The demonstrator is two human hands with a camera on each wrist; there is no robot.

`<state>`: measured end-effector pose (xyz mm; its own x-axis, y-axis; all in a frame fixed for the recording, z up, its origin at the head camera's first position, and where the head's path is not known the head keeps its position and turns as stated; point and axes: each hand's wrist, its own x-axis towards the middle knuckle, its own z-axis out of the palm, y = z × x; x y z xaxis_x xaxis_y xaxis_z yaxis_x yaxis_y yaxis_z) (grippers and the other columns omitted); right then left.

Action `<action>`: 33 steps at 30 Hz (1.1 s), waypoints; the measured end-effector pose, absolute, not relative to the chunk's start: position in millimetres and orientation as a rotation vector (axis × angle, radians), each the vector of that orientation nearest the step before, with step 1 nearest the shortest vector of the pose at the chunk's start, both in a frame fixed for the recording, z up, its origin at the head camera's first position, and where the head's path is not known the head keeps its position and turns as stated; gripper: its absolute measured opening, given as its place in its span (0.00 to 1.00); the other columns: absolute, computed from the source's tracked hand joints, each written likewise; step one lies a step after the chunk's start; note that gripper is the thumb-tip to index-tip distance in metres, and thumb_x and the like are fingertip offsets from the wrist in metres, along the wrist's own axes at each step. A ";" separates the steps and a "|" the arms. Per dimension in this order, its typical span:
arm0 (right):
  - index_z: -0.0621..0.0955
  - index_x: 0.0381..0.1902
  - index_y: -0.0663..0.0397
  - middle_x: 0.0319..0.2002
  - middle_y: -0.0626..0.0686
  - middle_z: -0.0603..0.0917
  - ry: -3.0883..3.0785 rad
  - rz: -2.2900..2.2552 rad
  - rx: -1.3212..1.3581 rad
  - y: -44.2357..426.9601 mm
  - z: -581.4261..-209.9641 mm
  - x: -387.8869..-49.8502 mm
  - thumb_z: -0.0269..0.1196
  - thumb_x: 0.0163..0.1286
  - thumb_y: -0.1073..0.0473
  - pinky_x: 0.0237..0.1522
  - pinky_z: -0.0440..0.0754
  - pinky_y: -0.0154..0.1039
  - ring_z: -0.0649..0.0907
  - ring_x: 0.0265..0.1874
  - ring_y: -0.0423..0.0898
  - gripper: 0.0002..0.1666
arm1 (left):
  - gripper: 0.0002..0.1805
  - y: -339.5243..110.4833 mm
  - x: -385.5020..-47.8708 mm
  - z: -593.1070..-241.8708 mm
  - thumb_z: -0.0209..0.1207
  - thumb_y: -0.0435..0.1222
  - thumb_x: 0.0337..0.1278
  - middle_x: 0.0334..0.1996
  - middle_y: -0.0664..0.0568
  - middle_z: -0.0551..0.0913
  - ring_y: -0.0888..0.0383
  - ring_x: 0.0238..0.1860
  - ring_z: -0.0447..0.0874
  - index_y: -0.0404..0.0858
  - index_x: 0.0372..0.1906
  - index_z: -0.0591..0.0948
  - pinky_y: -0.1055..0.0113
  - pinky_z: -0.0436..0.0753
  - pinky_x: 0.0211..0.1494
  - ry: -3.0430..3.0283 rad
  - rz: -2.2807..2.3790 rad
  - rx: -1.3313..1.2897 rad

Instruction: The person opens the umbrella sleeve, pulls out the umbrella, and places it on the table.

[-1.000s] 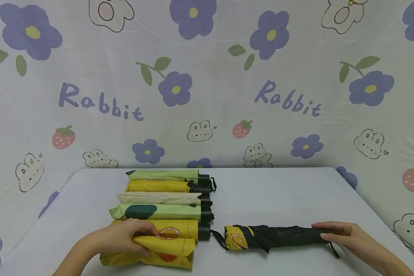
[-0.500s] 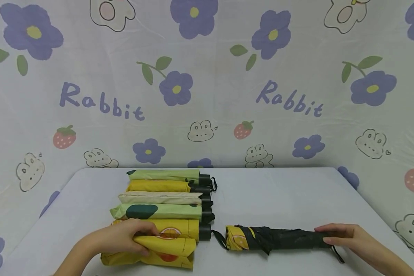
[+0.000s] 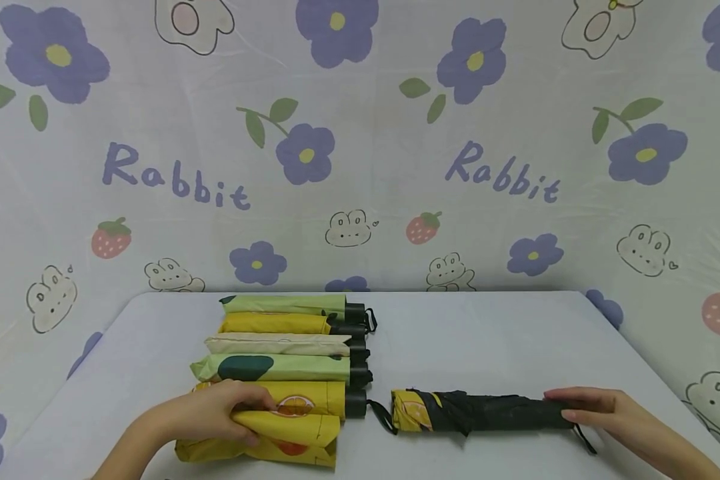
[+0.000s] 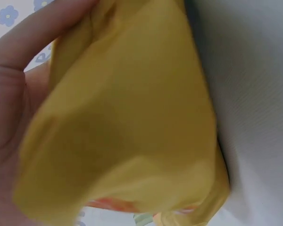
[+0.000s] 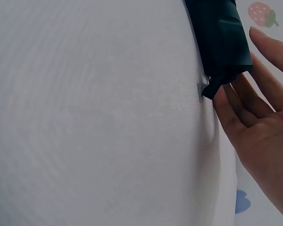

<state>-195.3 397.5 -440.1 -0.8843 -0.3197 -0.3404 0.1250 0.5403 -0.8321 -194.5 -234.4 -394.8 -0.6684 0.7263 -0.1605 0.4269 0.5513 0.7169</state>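
In the head view my left hand [image 3: 213, 410] pinches a yellow fabric umbrella sleeve [image 3: 303, 427] printed with orange slices, its mouth facing right. The left wrist view is mostly filled by this sleeve [image 4: 137, 108], with the hand [image 4: 7, 103] along its left side. On the right, my right hand [image 3: 615, 413] holds the handle end of a folded black umbrella [image 3: 504, 413], thumb in front and fingers behind. The umbrella's yellow tip end points at the sleeve. In the right wrist view the black handle [image 5: 221, 37] shows its strap, beside the fingers of the hand [image 5: 269, 127].
Behind the sleeve several sleeved umbrellas lie in a row, handles right: a yellow one [image 3: 324, 393], a green one [image 3: 312, 368], a cream one [image 3: 276, 345], another yellow one [image 3: 276, 324] and a light green one [image 3: 288, 305]. They lie on a white table [image 3: 486, 347].
The black umbrella has risen very slightly in the right hand, and that hand has shifted a little along the handle. The left hand and the sleeve look still.
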 end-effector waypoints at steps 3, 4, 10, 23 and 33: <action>0.70 0.68 0.60 0.59 0.36 0.80 2.311 -1.341 -0.165 394.8 -438.4 -194.6 0.55 0.75 0.52 0.47 0.75 0.23 0.73 0.50 0.16 0.29 | 0.19 -234.3 -194.3 -393.3 0.68 0.49 0.54 0.49 0.65 0.84 0.70 0.49 0.78 0.56 0.52 0.81 0.72 0.79 0.52 2.362 0.904 0.908; 0.70 0.69 0.60 0.58 0.34 0.80 2.311 -1.348 -0.167 393.7 -437.6 -194.4 0.55 0.75 0.52 0.47 0.75 0.22 0.73 0.50 0.16 0.29 | 0.19 -234.4 -194.2 -392.7 0.68 0.50 0.53 0.49 0.65 0.84 0.70 0.49 0.79 0.56 0.52 0.81 0.72 0.79 0.52 2.369 0.902 0.903; 0.68 0.70 0.58 0.61 0.39 0.80 2.380 -1.360 -0.213 380.7 -428.6 -191.9 0.53 0.76 0.51 0.49 0.75 0.22 0.74 0.53 0.18 0.30 | 0.20 -236.3 -193.6 -388.2 0.67 0.50 0.53 0.49 0.62 0.85 0.69 0.49 0.81 0.53 0.52 0.82 0.72 0.81 0.53 2.374 0.947 0.902; 0.73 0.67 0.39 0.66 0.51 0.77 2.706 -1.378 -0.280 326.4 -414.7 -197.9 0.56 0.74 0.46 0.51 0.73 0.22 0.70 0.58 0.16 0.25 | 0.12 -230.9 -197.2 -386.7 0.64 0.48 0.59 0.38 0.61 0.86 0.69 0.39 0.80 0.49 0.45 0.83 0.71 0.82 0.39 2.565 1.059 0.961; 0.71 0.67 0.42 0.64 0.53 0.78 2.569 -1.574 -0.364 279.5 -406.5 -207.7 0.59 0.72 0.48 0.53 0.75 0.22 0.80 0.58 0.32 0.27 | 0.13 -230.6 -204.8 -398.0 0.65 0.36 0.58 0.45 0.55 0.85 0.60 0.43 0.83 0.44 0.49 0.82 0.67 0.84 0.47 2.798 1.080 1.009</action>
